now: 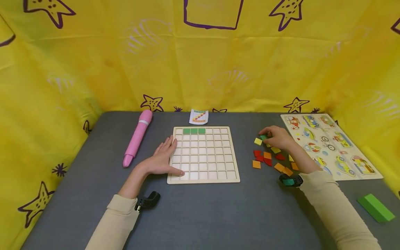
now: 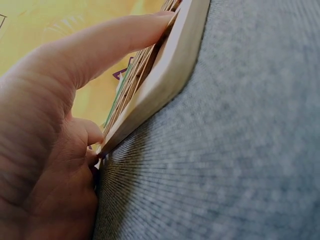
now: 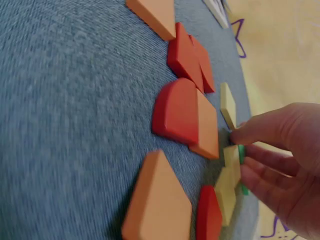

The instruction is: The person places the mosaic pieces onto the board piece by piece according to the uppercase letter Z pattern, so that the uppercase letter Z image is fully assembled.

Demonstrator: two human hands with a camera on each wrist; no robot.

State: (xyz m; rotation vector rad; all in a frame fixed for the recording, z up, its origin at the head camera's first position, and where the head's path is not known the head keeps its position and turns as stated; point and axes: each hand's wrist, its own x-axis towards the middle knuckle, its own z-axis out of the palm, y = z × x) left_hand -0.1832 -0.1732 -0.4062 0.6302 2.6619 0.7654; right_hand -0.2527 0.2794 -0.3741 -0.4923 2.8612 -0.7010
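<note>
A light wooden grid board (image 1: 203,183) lies on the dark table, with three green square tiles (image 1: 194,131) in its top row. My left hand (image 1: 162,158) rests on the board's left side, fingers spread along the edge. In the left wrist view, the thumb (image 2: 125,37) presses on the rim near a corner. Over at the right, my right hand (image 1: 278,137) reaches down to the loose tiles, its thumb and fingers around a green tile (image 1: 263,137). Yellow tiles (image 3: 227,192) lie close to those fingertips, partly covering the green in the right wrist view.
Red (image 1: 279,157) and orange tiles (image 1: 256,164) lie scattered near my right wrist. A small pattern card (image 1: 198,117) sits behind the board. A pink microphone-shaped object (image 1: 137,137) lies left, a picture puzzle board (image 1: 331,146) right, and a green block (image 1: 376,207) at front right.
</note>
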